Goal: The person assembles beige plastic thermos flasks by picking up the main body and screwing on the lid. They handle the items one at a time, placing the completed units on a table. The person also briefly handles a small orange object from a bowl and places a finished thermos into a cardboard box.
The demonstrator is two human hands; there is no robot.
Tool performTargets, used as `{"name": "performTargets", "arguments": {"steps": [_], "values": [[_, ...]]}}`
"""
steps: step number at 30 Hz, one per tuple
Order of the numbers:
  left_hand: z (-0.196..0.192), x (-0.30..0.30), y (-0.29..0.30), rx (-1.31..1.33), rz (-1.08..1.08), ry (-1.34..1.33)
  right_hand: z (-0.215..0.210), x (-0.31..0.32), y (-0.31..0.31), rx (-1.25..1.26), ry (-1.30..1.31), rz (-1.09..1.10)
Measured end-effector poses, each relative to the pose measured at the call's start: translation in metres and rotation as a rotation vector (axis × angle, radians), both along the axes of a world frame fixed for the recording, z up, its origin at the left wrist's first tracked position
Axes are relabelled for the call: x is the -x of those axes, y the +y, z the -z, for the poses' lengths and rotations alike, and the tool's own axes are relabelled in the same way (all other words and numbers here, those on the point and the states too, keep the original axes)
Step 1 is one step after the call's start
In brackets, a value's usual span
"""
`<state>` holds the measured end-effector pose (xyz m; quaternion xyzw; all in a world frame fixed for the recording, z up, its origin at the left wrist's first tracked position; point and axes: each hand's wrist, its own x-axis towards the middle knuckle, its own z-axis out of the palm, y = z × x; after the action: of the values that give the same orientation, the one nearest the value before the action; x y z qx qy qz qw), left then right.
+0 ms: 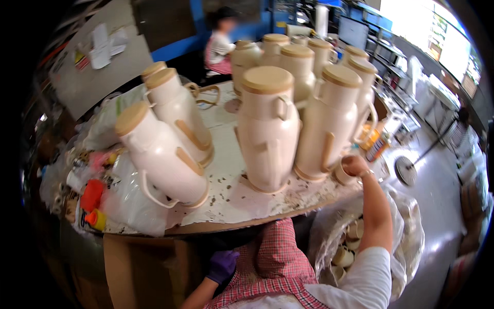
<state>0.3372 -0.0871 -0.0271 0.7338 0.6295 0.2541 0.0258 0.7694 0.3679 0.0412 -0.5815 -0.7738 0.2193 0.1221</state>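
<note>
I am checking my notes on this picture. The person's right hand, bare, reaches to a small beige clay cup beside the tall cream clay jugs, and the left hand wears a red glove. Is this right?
Not quite. In the head view the left hand wears a purple glove, not red. The rest holds: the bare right hand reaches to the small beige clay cup beside the tall cream clay jugs.

The right hand (355,166) is curled up at the table's edge (231,222), so its fingers are hidden. It covers part of a small cup (341,175). The left hand (222,266), in a purple glove, is low under the table, and what it holds, if anything, can't be seen. The tall jugs (267,129) hide the ones behind them. A person at the back (220,44) is blurry. The things in the clear bag (350,247) are maybe more cups.
</note>
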Motion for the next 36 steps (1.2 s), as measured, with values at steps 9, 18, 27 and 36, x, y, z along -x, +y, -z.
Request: {"name": "performTargets", "arguments": {"steps": [9, 18, 27, 36], "values": [[0.012, -0.001, -0.001, -0.016, 0.029, 0.047, 0.006, 0.024, -0.019, -0.21, -0.31, 0.178], [0.012, -0.003, -0.001, -0.035, 0.03, 0.097, -0.007, 0.037, -0.045, -0.243, -0.248, 0.145], [-0.062, -0.069, 0.092, -0.039, 0.234, -0.478, -0.002, 0.025, -0.058, -0.265, -0.145, 0.207], [-0.062, -0.225, 0.291, -0.167, 0.513, -0.198, -0.04, 0.049, -0.078, -0.219, -0.064, 0.11]]}}
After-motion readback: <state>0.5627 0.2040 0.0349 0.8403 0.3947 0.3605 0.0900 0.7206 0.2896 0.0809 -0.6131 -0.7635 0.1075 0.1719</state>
